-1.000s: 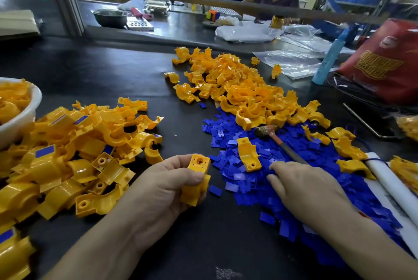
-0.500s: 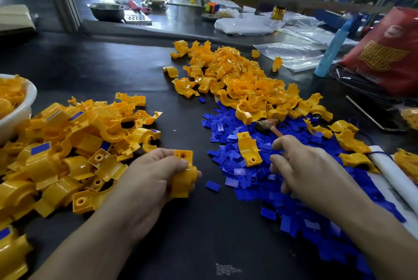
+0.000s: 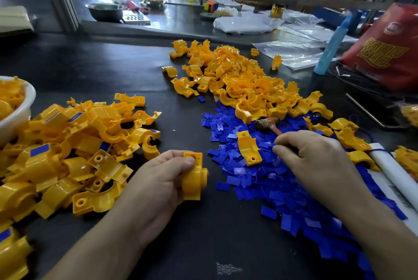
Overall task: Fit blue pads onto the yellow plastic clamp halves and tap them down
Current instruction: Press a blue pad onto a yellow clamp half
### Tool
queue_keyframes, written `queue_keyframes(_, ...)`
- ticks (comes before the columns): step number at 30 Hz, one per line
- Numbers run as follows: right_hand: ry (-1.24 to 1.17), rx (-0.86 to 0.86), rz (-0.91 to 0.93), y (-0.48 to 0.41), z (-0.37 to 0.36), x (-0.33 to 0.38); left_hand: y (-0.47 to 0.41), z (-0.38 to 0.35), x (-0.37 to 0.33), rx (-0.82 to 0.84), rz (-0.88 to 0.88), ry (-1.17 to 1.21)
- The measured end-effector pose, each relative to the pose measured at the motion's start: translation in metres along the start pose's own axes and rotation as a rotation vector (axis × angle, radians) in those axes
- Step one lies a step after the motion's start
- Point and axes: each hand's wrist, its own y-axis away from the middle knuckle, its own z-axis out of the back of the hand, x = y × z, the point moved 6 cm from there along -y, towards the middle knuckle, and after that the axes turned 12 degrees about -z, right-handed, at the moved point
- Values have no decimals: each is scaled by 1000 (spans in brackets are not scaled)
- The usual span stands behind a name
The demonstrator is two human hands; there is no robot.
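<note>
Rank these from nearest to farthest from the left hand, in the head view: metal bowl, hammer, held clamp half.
1. clamp half, gripped in the left hand.
2. hammer, rightward on the blue pads.
3. metal bowl, on the far bench.

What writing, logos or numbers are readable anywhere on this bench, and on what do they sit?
No text here can be read.
The red bag: a round white logo and a gold square design, both too blurred to read.
The keypad: its keys are too small to read.
The clamp half in the left hand: no print shows.
</note>
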Motion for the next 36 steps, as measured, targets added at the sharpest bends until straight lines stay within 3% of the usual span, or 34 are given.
queue_keyframes(4,-144,114,-104,3,-1,-1,7,-6,-2,62,-43,-83)
queue_keyframes(7,-483,309,-190,12,1,13,8,-7,-5,62,-96,-95)
queue_keyframes(11,-628,491,-79,34,-10,56,11,-11,-7,82,-142,-152)
queue_keyframes(14,-623,415,-63,34,-20,63,13,-13,-9,102,-172,-164)
queue_keyframes(19,-542,244,-151,24,-26,40,9,1,-9,-52,-199,-257)
queue_keyframes(24,-545,275,-177,25,-36,35,10,-2,-4,-22,-179,-302)
queue_keyframes(30,-710,379,-55,38,-38,55,12,-11,-5,85,-191,-268)
queue_keyframes(36,-581,231,100,40,-36,62,15,-19,-9,143,-221,-277)
